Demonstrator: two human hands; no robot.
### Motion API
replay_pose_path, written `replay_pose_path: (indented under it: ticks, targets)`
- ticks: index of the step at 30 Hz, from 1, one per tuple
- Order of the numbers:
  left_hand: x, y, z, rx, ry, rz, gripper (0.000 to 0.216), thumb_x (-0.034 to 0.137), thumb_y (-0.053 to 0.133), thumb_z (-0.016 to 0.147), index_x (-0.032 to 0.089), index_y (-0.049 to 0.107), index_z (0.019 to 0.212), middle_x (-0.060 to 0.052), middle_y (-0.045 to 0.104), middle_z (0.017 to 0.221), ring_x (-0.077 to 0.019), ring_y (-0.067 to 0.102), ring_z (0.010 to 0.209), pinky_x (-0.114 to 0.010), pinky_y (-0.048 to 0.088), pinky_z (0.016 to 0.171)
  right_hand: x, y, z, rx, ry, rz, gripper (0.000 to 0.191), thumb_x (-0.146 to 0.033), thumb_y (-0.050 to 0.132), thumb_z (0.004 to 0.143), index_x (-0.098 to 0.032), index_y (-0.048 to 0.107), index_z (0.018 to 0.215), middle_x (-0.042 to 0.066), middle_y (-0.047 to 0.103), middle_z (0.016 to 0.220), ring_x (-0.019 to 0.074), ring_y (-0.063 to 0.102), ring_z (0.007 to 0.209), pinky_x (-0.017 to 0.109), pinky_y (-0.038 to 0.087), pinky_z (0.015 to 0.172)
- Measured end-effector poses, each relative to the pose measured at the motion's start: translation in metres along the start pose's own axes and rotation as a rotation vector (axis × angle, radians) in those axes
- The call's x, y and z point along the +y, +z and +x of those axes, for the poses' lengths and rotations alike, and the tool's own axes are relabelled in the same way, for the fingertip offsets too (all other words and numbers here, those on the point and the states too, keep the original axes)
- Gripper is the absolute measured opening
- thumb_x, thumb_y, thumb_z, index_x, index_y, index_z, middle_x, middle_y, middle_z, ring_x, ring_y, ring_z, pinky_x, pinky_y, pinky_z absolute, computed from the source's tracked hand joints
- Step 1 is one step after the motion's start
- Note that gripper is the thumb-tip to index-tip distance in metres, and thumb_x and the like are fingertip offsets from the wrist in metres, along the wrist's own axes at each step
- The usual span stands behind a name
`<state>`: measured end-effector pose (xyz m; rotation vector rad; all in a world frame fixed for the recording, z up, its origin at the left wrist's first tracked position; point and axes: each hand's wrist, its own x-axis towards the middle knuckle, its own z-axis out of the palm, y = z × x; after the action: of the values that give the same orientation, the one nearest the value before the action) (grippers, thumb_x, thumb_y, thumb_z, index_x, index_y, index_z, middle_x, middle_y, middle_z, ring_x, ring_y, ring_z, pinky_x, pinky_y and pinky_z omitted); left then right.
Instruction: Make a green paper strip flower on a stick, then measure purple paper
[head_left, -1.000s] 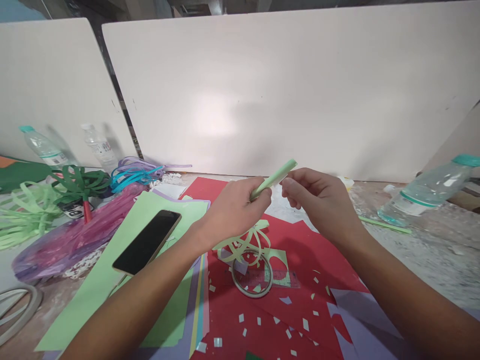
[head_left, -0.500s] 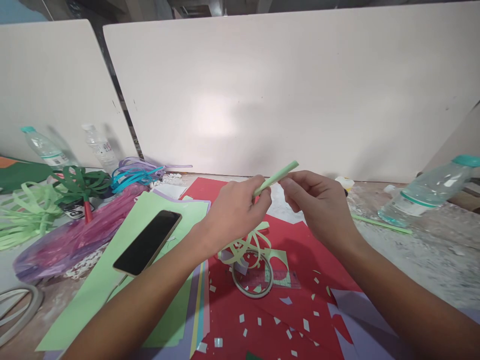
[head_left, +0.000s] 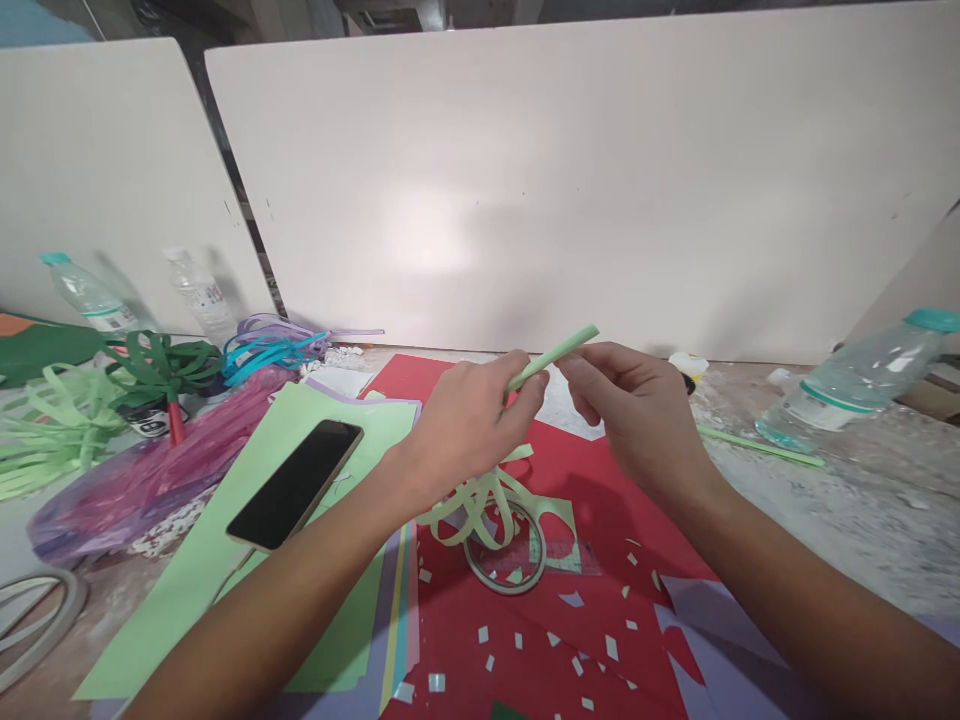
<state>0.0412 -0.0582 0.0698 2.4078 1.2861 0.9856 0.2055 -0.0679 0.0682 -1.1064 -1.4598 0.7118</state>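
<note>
My left hand [head_left: 487, 402] is closed around a thin light green paper roll [head_left: 559, 355], which slants up to the right. Pale green paper strip loops [head_left: 480, 510] hang beneath this hand; whether they join the roll is hidden behind it. The thumb and index finger of my right hand [head_left: 626, 390] are pinched together against the lower side of the roll, near its upper end. Below the loops, a ring of white tape [head_left: 541, 555] lies on red paper [head_left: 465, 640], partly over a clear ruler [head_left: 589, 558] and a cut green paper scrap [head_left: 559, 510].
To the left, a phone [head_left: 296, 485] rests on stacked coloured paper [head_left: 187, 590], near a pink plastic bag [head_left: 172, 470] and curled paper strips [head_left: 165, 365]. A water bottle [head_left: 855, 385] leans at right beside a green strip [head_left: 765, 447]. Behind stands a white panel [head_left: 585, 180].
The hanging green loops have swung slightly left and turned. Both hands and the paper roll stay nearly in place.
</note>
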Motion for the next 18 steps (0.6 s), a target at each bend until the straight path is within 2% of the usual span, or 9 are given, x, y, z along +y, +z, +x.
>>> replay_pose_path:
  ticks: [6,11,14,18]
  targets:
    - [0.0005,0.0005,0.001,0.044,0.005,0.069,0.035,0.036,0.037,0.094,0.019,0.029,0.065,0.005,0.032,0.05,-0.0098,0.025,0.047,-0.03,0.017,0.049,0.0012,-0.0008,0.0003,-0.028,0.025,0.027,0.018,-0.039,0.065,0.082,-0.022,0.073,0.081,-0.004,0.045,0.049,0.01,0.038,0.046,0.024,0.032,0.042]
    - [-0.0027,0.0008,0.0019,0.096,0.036,0.212,0.03,0.033,0.037,0.092,0.019,0.034,0.064,0.005,0.034,0.05,-0.0103,0.022,0.047,-0.029,0.016,0.05,-0.0002,-0.0046,0.0017,-0.114,0.072,0.087,0.018,-0.039,0.066,0.081,-0.023,0.073,0.085,-0.004,0.048,0.05,0.0099,0.042,0.047,0.023,0.033,0.043]
    - [-0.0058,0.0009,0.0015,0.135,0.068,0.314,0.026,0.032,0.037,0.089,0.019,0.039,0.066,0.004,0.035,0.05,-0.0104,0.02,0.047,-0.029,0.015,0.05,-0.0015,-0.0059,0.0019,-0.12,0.059,0.051,0.014,-0.035,0.066,0.08,-0.023,0.072,0.078,-0.004,0.048,0.051,0.0093,0.042,0.047,0.023,0.033,0.043]
    - [-0.0084,0.0008,0.0005,0.142,0.129,0.363,0.024,0.031,0.037,0.088,0.019,0.042,0.067,0.004,0.035,0.05,-0.0104,0.017,0.047,-0.029,0.014,0.049,-0.0032,-0.0036,0.0002,-0.061,-0.023,-0.014,0.011,-0.025,0.066,0.077,-0.024,0.069,0.067,-0.005,0.049,0.048,0.0092,0.041,0.045,0.024,0.035,0.044]
